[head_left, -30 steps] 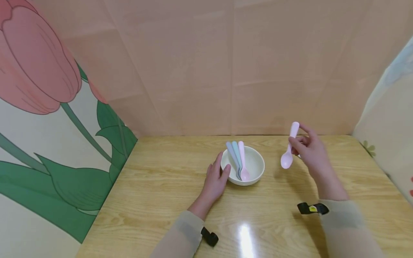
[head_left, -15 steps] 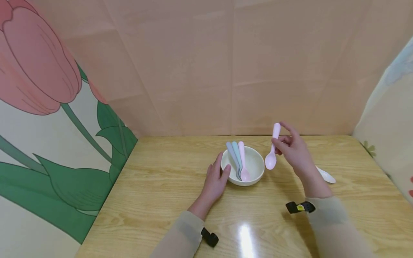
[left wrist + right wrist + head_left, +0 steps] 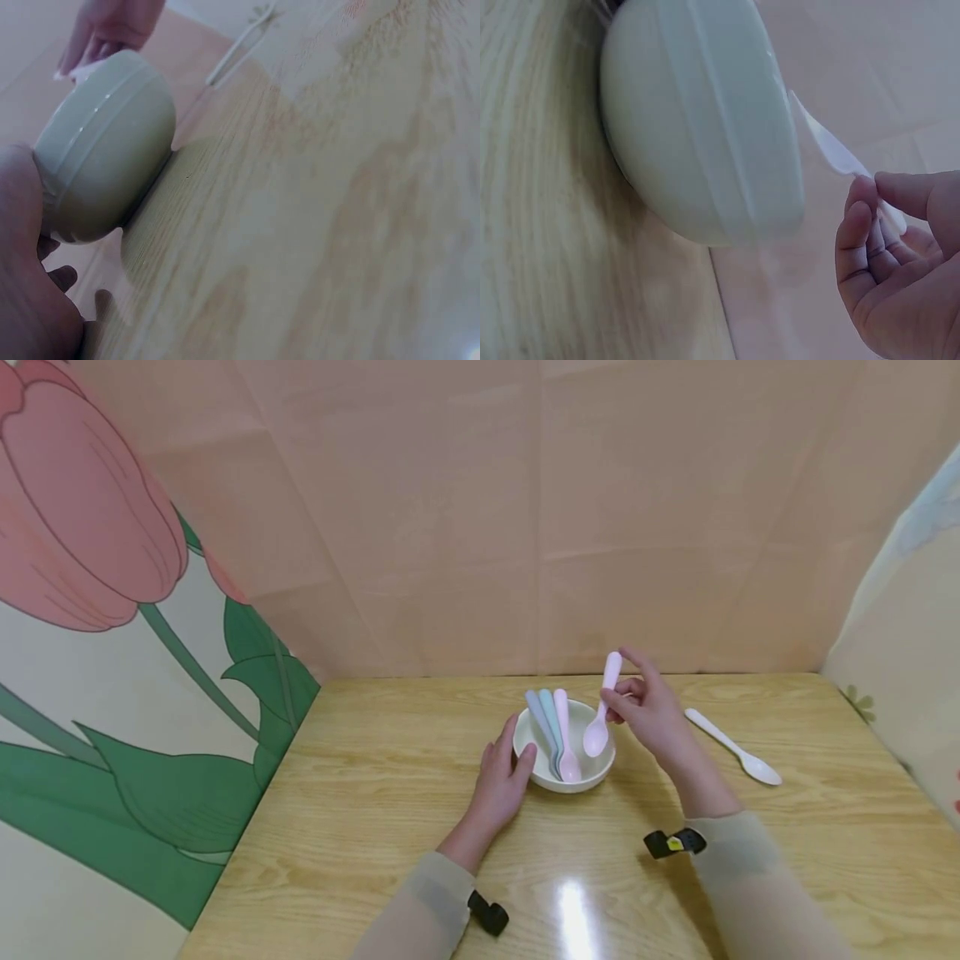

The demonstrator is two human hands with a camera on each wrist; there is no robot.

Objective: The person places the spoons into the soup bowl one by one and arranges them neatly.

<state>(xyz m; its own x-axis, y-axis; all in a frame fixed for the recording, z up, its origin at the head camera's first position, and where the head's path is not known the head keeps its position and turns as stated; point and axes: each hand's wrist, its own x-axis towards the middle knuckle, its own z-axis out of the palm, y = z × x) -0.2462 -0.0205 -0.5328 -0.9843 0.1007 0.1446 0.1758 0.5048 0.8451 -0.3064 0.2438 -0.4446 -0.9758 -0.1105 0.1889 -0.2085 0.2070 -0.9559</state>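
Observation:
A round cream bowl point(image 3: 596, 770) stands on the wooden table, with a grey-blue spoon point(image 3: 537, 708), a mint spoon point(image 3: 550, 710) and a pink spoon point(image 3: 563, 718) leaning inside it. My left hand point(image 3: 501, 777) holds the bowl at its left side, thumb by the rim and fingers along the outer wall. Above the bowl's right part, my right hand point(image 3: 648, 710) pinches a pale pink spoon point(image 3: 597, 737) by its handle, bowl end down. In the right wrist view, thumb and fingertips grip that spoon point(image 3: 829, 146) close beside the bowl rim point(image 3: 784, 150).
A white spoon point(image 3: 733, 747) lies on the table point(image 3: 360, 793) to the right, behind the right forearm. A plain pinkish backdrop point(image 3: 450, 527) rises at the table's far edge. A tulip-printed panel point(image 3: 97, 527) borders the left side.
My right hand has carried the pale pink spoon leftward from the table's right side to over the bowl, uncovering the white spoon. My left hand and the bowl have stayed put.

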